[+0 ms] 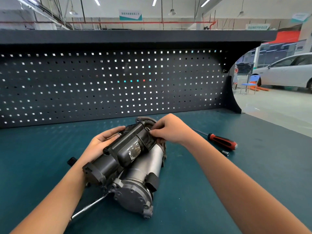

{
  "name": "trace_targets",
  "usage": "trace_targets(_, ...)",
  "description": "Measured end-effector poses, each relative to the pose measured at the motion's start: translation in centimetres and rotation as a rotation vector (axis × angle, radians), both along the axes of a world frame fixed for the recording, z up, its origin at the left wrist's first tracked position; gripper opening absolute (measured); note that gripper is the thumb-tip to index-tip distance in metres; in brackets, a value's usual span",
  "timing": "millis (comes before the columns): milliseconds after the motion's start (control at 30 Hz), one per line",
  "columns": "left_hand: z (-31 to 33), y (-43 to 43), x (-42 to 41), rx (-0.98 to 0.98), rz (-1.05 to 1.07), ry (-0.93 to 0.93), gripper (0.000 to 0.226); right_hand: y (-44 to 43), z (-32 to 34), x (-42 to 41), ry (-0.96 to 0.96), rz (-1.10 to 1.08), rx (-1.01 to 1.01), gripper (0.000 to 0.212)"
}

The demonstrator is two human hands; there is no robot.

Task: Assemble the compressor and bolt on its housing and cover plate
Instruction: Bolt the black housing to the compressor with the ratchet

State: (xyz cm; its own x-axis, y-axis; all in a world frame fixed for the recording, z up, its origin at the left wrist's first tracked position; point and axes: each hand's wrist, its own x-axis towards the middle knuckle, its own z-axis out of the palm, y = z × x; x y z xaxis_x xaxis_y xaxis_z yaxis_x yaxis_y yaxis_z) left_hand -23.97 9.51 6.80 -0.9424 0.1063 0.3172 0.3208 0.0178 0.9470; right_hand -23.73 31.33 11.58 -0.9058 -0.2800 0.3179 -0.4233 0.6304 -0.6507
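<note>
Two bare forearms (236, 191) enter from the lower edge and converge on the compressor (133, 168), which lies on its side at the middle of a dark teal bench mat (194, 191). Its near end is a round cast end cap (133, 198) of dull grey metal with bolt ears. Behind the cap runs a smooth, brushed silver cylinder (152, 162), and on top sits a matt black housing (121, 149) built of stacked tubes. A glossy label (134, 152) on the housing is scuffed and reflects light, and its print cannot be read. The left hand (101, 141) cups the housing's left flank, palm inward, fingers curled over the top edge. The right hand (170, 130) grips the far end, knuckles up, with thumb and forefinger pinched together at a seam; what lies between them is too small to tell. A slim polished steel bar (89, 206) pokes out from under the end cap toward the left forearm. To the right, apart from the compressor, lie a screwdriver (221, 141) with a red-and-black handle and, just beside it, a small dark socket (225, 153). Behind stands a dark pegboard (101, 85) of square holes under a shelf (135, 36). Hanging signs (130, 15) carry teal bands and characters too blurred to read. A white car (287, 71) and a blue chair (249, 85) stand beyond.
</note>
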Motion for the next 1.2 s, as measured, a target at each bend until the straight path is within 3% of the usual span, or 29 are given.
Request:
trace_targets(100, 0.0, 0.0, 0.0, 0.005, 0.012, 0.002, 0.029, -0.3, 0.5, -0.1, 0.144, -0.030, 0.153, 0.016)
trace_targets(567, 0.7, 1.0, 0.6, -0.007, 0.073, 0.040, 0.027, -0.4, -3.8, -0.2, 0.539, -0.322, 0.000, 0.029)
trace_targets(733, 1.1, 1.2, 0.8, -0.034, 0.076, 0.050, 0.028, -0.3, -4.5, 0.0, 0.751, -0.281, 0.048, 0.021)
trace_targets(933, 1.4, 1.3, 0.8, -0.077, 0.100, 0.073, 0.028, 0.5, -4.6, -1.3, 0.654, -0.206, 0.007, 0.024)
trace_targets(1067, 1.4, 1.6, 0.9, -0.090, 0.119, 0.089, 0.027, 1.1, -4.5, -1.9, 0.427, -0.076, -0.259, 0.007)
trace_targets(1133, 1.4, 1.6, 0.9, -0.091, 0.125, 0.092, 0.027, 1.4, -4.1, -2.0, 0.296, -0.009, -0.370, 0.018)
trace_targets(1200, 1.5, 1.6, 0.9, -0.086, 0.126, 0.087, 0.028, 1.6, -4.1, -2.1, 0.249, 0.031, -0.347, 0.026)
